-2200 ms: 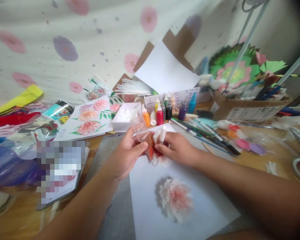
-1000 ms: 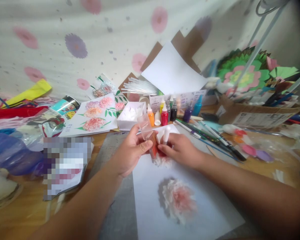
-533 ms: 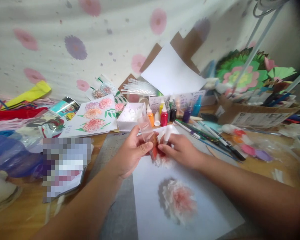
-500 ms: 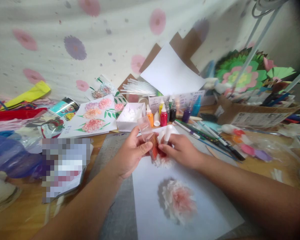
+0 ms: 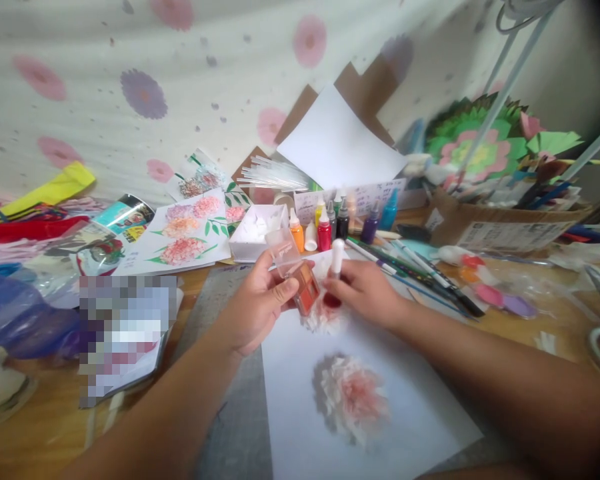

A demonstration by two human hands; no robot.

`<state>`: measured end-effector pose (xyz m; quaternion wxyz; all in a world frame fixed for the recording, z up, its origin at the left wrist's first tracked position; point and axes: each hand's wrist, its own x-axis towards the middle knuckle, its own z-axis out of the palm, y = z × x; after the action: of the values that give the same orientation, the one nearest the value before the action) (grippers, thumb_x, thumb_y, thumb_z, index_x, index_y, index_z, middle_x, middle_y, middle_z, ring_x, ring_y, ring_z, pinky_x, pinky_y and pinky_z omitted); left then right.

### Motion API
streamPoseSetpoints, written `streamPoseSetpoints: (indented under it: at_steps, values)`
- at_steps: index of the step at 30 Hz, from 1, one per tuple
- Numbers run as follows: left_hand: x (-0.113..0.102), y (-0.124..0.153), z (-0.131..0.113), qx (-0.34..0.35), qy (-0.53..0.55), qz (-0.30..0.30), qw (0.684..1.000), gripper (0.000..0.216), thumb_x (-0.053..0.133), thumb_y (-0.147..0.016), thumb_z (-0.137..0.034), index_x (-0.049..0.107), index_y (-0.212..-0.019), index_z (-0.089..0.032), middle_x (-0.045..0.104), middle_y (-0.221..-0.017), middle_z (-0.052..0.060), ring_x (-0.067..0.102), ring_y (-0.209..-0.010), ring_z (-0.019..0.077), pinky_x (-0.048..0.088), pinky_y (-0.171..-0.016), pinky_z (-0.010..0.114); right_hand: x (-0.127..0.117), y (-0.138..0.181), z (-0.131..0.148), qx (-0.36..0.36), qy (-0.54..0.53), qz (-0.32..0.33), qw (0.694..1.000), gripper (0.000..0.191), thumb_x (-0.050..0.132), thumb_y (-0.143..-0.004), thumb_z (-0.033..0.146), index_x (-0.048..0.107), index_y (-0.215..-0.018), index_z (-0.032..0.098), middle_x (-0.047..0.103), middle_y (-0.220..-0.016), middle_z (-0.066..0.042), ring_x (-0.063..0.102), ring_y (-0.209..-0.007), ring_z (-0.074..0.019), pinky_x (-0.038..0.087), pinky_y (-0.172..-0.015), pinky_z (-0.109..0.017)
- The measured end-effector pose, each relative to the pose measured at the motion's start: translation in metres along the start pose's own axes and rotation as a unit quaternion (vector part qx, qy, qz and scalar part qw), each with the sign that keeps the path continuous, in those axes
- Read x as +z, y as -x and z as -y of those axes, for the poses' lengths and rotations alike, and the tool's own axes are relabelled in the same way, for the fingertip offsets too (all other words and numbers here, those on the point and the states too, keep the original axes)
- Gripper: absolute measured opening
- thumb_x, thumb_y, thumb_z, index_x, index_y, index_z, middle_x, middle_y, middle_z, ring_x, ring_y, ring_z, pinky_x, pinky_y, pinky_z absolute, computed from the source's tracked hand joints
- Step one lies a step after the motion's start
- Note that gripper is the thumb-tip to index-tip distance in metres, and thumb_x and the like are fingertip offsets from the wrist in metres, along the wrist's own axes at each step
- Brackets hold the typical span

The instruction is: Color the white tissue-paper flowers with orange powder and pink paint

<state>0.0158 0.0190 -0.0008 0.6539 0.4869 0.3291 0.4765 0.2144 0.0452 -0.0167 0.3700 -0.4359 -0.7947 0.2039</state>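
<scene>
Change: the clear box [image 5: 298, 280] now shows its broad orange face to the camera, where a moment ago only a narrow edge of it showed. The dropper bottle [image 5: 335, 259] has drawn a little away from the box and stands nearly upright, white cap on top.
Meaning: bottle and box are no longer tip to rim; a small gap lies between them. Whether any colour passed between them cannot be told.
Left hand: the left hand [image 5: 257, 305] is closed on the box, thumb on the near side and fingers behind, tilting it over the far end of the white sheet [image 5: 290, 427].
Right hand: the right hand [image 5: 367, 291] is wrapped around the lower part of the bottle, knuckles up, forearm coming in from the desk's near right corner.
Below the hands: a small paper flower [image 5: 321, 322] lies on the sheet just under both hands; a larger pink paper flower [image 5: 353, 398] lies nearer the near edge.
Around: the sheet rests on a grey cutting mat [image 5: 230, 427] mid-desk [image 5: 45, 427]; a row of dye bottles [image 5: 330, 230] stands behind the hands, and markers [image 5: 415, 270] lie to the right.
</scene>
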Motion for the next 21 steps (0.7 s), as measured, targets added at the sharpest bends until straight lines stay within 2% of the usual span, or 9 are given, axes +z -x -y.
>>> streamPoseSetpoints:
  at_steps: [2,5,8,13,15,17,19,21]
  values:
    - [0.0,0.0,-0.001,0.001,-0.007,-0.006,1.0,0.053,0.078,-0.079,-0.03,0.053,-0.125,-0.024,0.07,-0.109,0.006,0.067,-0.091,0.0208,0.052,-0.072,0.034,-0.001,-0.001,-0.003,0.019,0.012,-0.013,1.0,0.022,0.054,-0.087,0.028,0.06,-0.068,0.02,0.068,-0.063,-0.003,0.059,-0.059,-0.0158,0.04,-0.058,-0.027]
    - [0.0,0.0,-0.002,0.004,-0.012,-0.022,1.0,0.055,0.079,-0.077,-0.03,0.052,-0.124,-0.023,0.069,-0.101,0.004,0.066,-0.086,0.0192,0.052,-0.069,0.032,-0.001,-0.003,-0.009,0.034,0.027,-0.002,0.999,0.018,0.061,-0.081,0.026,0.059,-0.065,0.02,0.066,-0.059,0.0,0.056,-0.055,-0.0145,0.038,-0.056,-0.026]
    - [0.0,-0.001,-0.002,-0.006,-0.024,-0.026,0.999,0.055,0.079,-0.078,-0.03,0.051,-0.125,-0.023,0.069,-0.102,0.004,0.065,-0.086,0.018,0.052,-0.073,0.034,-0.001,-0.004,-0.012,0.04,0.032,-0.01,0.999,0.02,0.057,-0.084,0.027,0.059,-0.065,0.02,0.067,-0.061,-0.001,0.058,-0.056,-0.0147,0.038,-0.056,-0.026]
    - [-0.001,-0.001,0.0,-0.019,-0.027,-0.026,0.999,0.054,0.079,-0.077,-0.032,0.053,-0.124,-0.021,0.069,-0.105,0.006,0.065,-0.087,0.0186,0.051,-0.074,0.033,-0.001,-0.002,-0.007,0.006,0.016,-0.006,1.0,0.023,0.059,-0.082,0.027,0.057,-0.06,0.02,0.063,-0.054,-0.001,0.055,-0.051,-0.0141,0.039,-0.054,-0.027]
    - [0.0,-0.001,0.0,-0.022,-0.018,-0.023,0.999,0.054,0.079,-0.077,-0.033,0.054,-0.124,-0.021,0.07,-0.107,0.007,0.066,-0.089,0.0196,0.05,-0.073,0.033,-0.001,-0.001,-0.002,-0.02,-0.004,-0.016,1.0,0.025,0.051,-0.089,0.03,0.06,-0.068,0.02,0.069,-0.065,-0.004,0.061,-0.06,-0.0157,0.045,-0.062,-0.028]
    - [0.0,0.0,0.0,-0.02,-0.007,-0.013,1.0,0.056,0.079,-0.077,-0.032,0.053,-0.125,-0.023,0.07,-0.11,0.007,0.067,-0.09,0.0203,0.051,-0.073,0.033,-0.001,0.0,0.002,-0.049,-0.019,-0.011,0.999,0.024,0.051,-0.089,0.032,0.063,-0.073,0.02,0.072,-0.074,-0.005,0.064,-0.069,-0.0169,0.047,-0.069,-0.029]
    - [0.001,0.001,0.001,-0.016,0.002,-0.006,1.0,0.057,0.08,-0.076,-0.031,0.053,-0.126,-0.024,0.071,-0.109,0.007,0.067,-0.088,0.0203,0.051,-0.074,0.034,0.0,0.001,0.004,-0.064,-0.02,-0.004,0.998,0.02,0.056,-0.085,0.032,0.062,-0.07,0.02,0.07,-0.069,-0.004,0.062,-0.064,-0.0168,0.046,-0.065,-0.029]
    - [0.002,0.001,0.001,-0.016,0.004,-0.002,1.0,0.058,0.079,-0.077,-0.03,0.052,-0.127,-0.023,0.071,-0.109,0.007,0.068,-0.09,0.0212,0.051,-0.077,0.036,0.0,0.001,0.004,-0.063,-0.019,-0.016,0.998,0.022,0.054,-0.088,0.031,0.061,-0.069,0.02,0.068,-0.066,-0.004,0.059,-0.062,-0.0165,0.045,-0.063,-0.029]
